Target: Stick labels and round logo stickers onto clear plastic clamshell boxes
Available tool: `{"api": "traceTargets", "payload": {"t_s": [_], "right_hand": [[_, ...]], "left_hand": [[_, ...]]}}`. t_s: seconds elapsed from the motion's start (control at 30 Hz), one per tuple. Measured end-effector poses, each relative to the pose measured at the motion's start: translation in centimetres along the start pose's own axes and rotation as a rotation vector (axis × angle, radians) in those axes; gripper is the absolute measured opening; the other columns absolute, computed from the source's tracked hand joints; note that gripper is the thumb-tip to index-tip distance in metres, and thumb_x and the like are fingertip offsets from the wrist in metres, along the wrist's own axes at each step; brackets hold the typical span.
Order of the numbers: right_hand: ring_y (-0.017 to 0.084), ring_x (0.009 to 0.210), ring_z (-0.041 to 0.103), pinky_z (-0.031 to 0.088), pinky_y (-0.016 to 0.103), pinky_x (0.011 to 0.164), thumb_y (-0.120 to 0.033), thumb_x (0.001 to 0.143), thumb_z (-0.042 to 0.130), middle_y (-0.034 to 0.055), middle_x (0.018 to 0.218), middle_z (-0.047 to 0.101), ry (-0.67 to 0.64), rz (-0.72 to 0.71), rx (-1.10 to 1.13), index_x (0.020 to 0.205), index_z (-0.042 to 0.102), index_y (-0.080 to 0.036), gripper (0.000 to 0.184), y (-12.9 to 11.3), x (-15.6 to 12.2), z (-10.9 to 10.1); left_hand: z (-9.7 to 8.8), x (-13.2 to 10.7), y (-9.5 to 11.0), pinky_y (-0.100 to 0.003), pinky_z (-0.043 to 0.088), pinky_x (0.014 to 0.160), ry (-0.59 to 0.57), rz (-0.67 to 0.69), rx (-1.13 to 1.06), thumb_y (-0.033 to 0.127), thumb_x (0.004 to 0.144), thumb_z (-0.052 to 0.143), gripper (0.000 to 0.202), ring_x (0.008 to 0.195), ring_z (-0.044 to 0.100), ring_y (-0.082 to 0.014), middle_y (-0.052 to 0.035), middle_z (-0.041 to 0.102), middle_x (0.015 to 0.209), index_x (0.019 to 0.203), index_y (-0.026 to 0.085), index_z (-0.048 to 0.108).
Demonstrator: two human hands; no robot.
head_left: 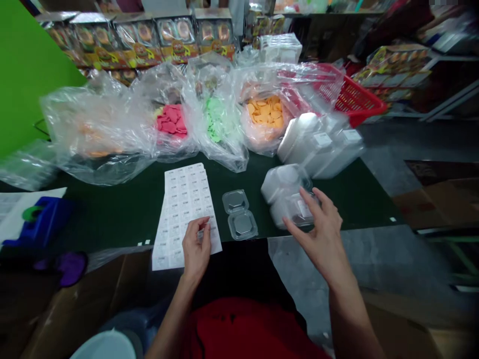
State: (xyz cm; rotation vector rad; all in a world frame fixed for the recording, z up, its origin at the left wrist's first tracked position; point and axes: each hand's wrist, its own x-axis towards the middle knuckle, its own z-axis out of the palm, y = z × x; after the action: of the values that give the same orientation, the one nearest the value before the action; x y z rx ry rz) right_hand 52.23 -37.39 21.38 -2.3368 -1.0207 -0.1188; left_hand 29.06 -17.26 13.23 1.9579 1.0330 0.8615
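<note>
My left hand [197,247] is over a stack of white label sheets [183,199] printed in rows. Its fingers are curled, with thumb and forefinger tips close together; anything between them is too small to make out. My right hand [322,234] is open, thumb and fingers spread at the near side of a stack of clear plastic clamshell boxes [286,184] bearing a label; the fingertips overlap the stack, and I cannot tell if they press on it. Between my hands a single clear clamshell box [242,223] lies unfolded on the dark green table [123,214].
Clear bags hold orange pieces [265,112], pink pieces [172,121] and green pieces [214,119]. More stacked clamshells [322,142] stand before a red basket [359,97]. A blue tape dispenser [43,219] is at left. Display boxes [140,40] line the back.
</note>
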Motion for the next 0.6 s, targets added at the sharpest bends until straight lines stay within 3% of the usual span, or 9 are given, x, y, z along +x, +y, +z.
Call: {"api": "traceTargets", "payload": {"t_s": [0.13,0.23,0.3,0.37,0.43,0.5,0.6], "right_hand": [[0.042,0.148,0.044,0.028,0.070,0.120,-0.049,0.100,0.059,0.0155,0.162,0.044,-0.068,-0.019,-0.031,0.158,0.047,-0.033,0.062,0.8,1.5,1.1],[0.044,0.151,0.041,0.024,0.076,0.120,-0.054,0.099,0.061,0.0161,0.166,0.041,-0.137,-0.031,-0.011,0.158,0.047,-0.033,0.064,1.3,2.2,0.8],[0.047,0.156,0.033,0.021,0.079,0.119,-0.062,0.097,0.064,0.0161,0.170,0.036,-0.064,-0.031,0.015,0.160,0.045,-0.032,0.072,0.4,1.7,-0.1],[0.045,0.156,0.034,0.024,0.076,0.121,-0.064,0.094,0.068,0.0151,0.168,0.039,0.079,-0.022,0.118,0.158,0.049,-0.031,0.074,-1.5,0.2,-0.9],[0.037,0.142,0.054,0.042,0.061,0.117,-0.052,0.095,0.071,0.0128,0.151,0.059,0.110,0.011,0.371,0.142,0.065,-0.030,0.052,-4.0,-2.4,-0.5],[0.030,0.113,0.071,0.056,0.049,0.100,-0.044,0.097,0.069,0.0100,0.119,0.076,-0.149,0.083,0.674,0.114,0.079,-0.028,0.025,-6.3,-5.3,1.8],[0.027,0.082,0.075,0.058,0.038,0.073,-0.051,0.084,0.079,0.0108,0.092,0.081,-0.722,0.411,0.989,0.096,0.082,-0.021,0.033,-8.5,-8.9,8.1]], "left_hand": [[-0.6,-0.6,0.0,-0.038,0.055,0.096,0.006,0.012,0.013,0.034,0.103,0.058,0.022,0.103,0.068,-0.0231,-0.0081,0.071,0.111,0.113,0.020,0.072],[-1.2,-1.1,-0.3,-0.038,0.055,0.097,0.025,0.014,0.025,0.033,0.103,0.058,0.021,0.104,0.068,-0.0231,-0.0079,0.071,0.112,0.114,0.020,0.072],[-1.8,-1.4,-0.6,-0.038,0.055,0.097,0.046,0.010,0.039,0.033,0.104,0.057,0.022,0.104,0.068,-0.0231,-0.0080,0.072,0.112,0.115,0.020,0.071],[-2.5,-1.8,-1.0,-0.039,0.055,0.098,0.065,0.011,0.060,0.032,0.104,0.057,0.022,0.104,0.069,-0.0233,-0.0083,0.072,0.112,0.116,0.020,0.070],[-3.3,-2.1,-1.5,-0.039,0.055,0.099,0.068,0.014,0.090,0.030,0.105,0.055,0.022,0.106,0.069,-0.0235,-0.0085,0.073,0.113,0.116,0.019,0.070],[-4.0,-2.5,-1.9,-0.040,0.055,0.099,0.048,0.020,0.119,0.028,0.106,0.054,0.021,0.107,0.070,-0.0237,-0.0087,0.073,0.113,0.114,0.020,0.070],[-4.7,-3.0,-2.3,-0.040,0.054,0.099,-0.029,0.069,0.157,0.025,0.106,0.052,0.020,0.110,0.069,-0.0240,-0.0088,0.074,0.113,0.113,0.021,0.071]]}}
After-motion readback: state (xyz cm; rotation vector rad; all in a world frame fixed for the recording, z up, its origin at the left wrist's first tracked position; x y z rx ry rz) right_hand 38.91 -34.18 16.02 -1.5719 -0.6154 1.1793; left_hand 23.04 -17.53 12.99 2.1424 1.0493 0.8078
